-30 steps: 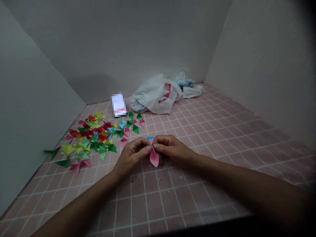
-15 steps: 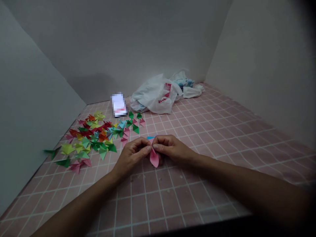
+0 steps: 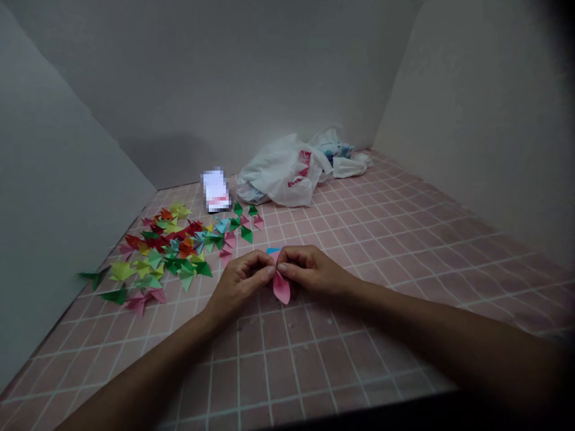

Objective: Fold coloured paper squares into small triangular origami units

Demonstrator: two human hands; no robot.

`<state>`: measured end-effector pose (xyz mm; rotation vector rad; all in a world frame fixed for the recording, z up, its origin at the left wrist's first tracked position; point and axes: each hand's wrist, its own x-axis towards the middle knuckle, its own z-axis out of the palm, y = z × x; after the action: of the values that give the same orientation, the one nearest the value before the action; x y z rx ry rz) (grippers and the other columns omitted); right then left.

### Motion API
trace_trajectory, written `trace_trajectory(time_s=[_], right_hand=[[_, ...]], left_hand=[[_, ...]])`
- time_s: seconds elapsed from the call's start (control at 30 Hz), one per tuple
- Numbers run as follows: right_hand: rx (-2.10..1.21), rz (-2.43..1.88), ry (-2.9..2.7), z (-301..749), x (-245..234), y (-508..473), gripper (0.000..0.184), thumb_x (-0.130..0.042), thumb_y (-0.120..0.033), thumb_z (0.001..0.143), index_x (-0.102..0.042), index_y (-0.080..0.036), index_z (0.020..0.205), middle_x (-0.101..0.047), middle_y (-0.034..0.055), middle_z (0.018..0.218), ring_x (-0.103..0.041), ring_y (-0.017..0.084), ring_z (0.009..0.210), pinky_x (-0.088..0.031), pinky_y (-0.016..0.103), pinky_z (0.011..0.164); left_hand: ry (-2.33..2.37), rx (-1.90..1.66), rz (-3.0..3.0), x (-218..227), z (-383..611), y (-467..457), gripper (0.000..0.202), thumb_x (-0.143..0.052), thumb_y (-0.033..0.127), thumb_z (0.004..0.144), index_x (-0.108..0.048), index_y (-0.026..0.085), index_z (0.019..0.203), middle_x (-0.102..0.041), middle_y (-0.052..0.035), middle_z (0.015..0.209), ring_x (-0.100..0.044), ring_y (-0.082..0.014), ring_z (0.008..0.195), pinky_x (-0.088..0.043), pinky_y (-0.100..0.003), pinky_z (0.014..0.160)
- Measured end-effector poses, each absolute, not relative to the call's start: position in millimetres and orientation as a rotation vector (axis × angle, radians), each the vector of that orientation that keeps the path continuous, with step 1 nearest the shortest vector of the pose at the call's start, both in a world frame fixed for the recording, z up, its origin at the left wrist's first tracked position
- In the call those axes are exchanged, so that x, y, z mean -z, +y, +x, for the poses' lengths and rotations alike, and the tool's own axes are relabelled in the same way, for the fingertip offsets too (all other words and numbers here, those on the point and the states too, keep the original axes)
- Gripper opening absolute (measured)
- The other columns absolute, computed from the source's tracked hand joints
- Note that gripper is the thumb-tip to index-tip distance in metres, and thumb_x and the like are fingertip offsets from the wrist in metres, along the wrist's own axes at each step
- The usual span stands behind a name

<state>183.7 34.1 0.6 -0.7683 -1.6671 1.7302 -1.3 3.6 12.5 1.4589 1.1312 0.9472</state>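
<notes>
At the centre of the frame I have a small folded piece of pink paper with a petal-like lower flap (image 3: 282,290). My left hand (image 3: 242,278) pinches its left side between thumb and curled fingers; my right hand (image 3: 314,269) pinches its right side likewise. A blue paper tip (image 3: 272,251) shows just beyond my fingertips; whether I grip it, I cannot tell. Left of centre, many-coloured folded-paper shapes (image 3: 185,248) lie scattered on the pink tile-patterned surface (image 3: 350,371). Above them sits a lit phone (image 3: 216,190), and at upper centre a crumpled white plastic bag with red print (image 3: 278,170).
</notes>
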Motion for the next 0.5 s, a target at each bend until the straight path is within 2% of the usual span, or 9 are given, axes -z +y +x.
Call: trace_trajectory(time_s=[0.17, 0.5], right_hand=[[-1.488, -0.818, -1.867, 185.6, -5.3, 34.2, 0.018, -0.055, -0.028, 0.088, -0.058, -0.017, 0.075, -0.055, -0.0012, 0.066, -0.049, 0.012, 0.062, -0.038, 0.025, 0.058], [-1.374, -0.838, -1.945, 183.8, -5.0, 33.9, 0.019, -0.052, -0.024, 0.088, -0.055, -0.017, 0.071, -0.054, -0.0001, 0.067, -0.048, 0.013, 0.063, -0.037, 0.026, 0.059]], left_hand=[[1.143, -0.94, 1.488, -13.8, -0.4, 3.5, 0.019, -0.066, 0.036, 0.081, -0.065, 0.016, 0.079, -0.059, 0.0002, 0.072, -0.053, -0.0134, 0.068, -0.043, -0.024, 0.063], [1.177, -0.926, 1.569, -12.9, -0.1, 4.2, 0.023, -0.061, 0.036, 0.085, -0.063, 0.016, 0.074, -0.059, 0.0004, 0.069, -0.054, -0.0128, 0.066, -0.042, -0.025, 0.064]])
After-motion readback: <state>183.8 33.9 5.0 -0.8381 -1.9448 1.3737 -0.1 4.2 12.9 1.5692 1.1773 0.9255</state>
